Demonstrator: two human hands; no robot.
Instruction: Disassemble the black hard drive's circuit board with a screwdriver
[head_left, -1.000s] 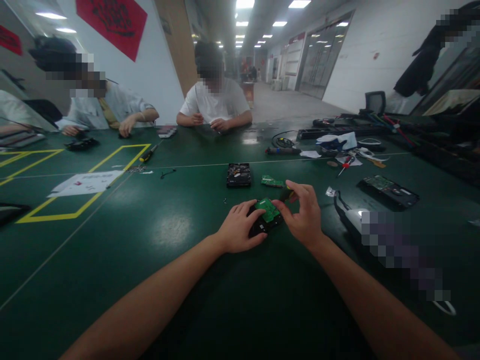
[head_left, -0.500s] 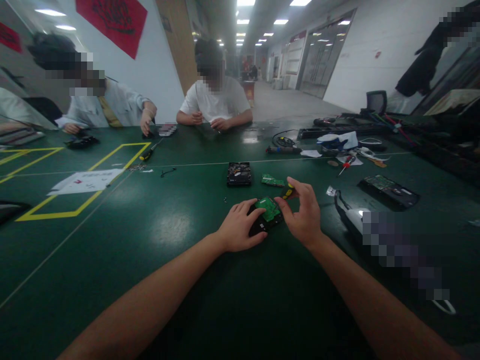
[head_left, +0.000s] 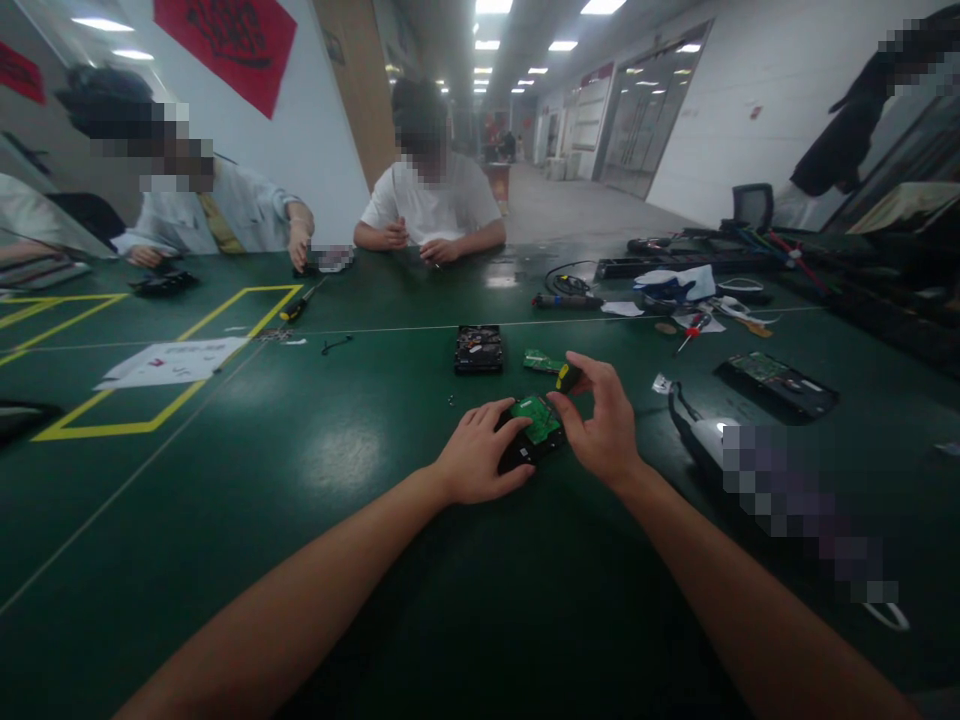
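Note:
A hard drive (head_left: 541, 421) with its green circuit board facing up lies on the table. My left hand (head_left: 480, 455) is closed on its left side, thumb along the near edge and fingers over the far edge. My right hand (head_left: 604, 415) grips the yellow and black handle of a screwdriver (head_left: 568, 377) above the drive's right side. The screwdriver's shaft and tip cannot be made out. Just behind the drive lies a loose green circuit board (head_left: 541, 360). A second hard drive (head_left: 478, 350) lies further back, and tiny screws (head_left: 451, 400) are left of my left hand.
Another drive with a circuit board (head_left: 780, 385) and a dark pouch-like object (head_left: 712, 440) lie to the right. A red screwdriver (head_left: 697, 325), cables and cloth are at back right. Paper (head_left: 169, 363) and a yellow screwdriver (head_left: 296, 305) lie left. Two people sit across the table.
The screwdriver handle in my right hand has tilted slightly to the left, and the fingers have shifted with it. My left hand and the hard drive stay in place.

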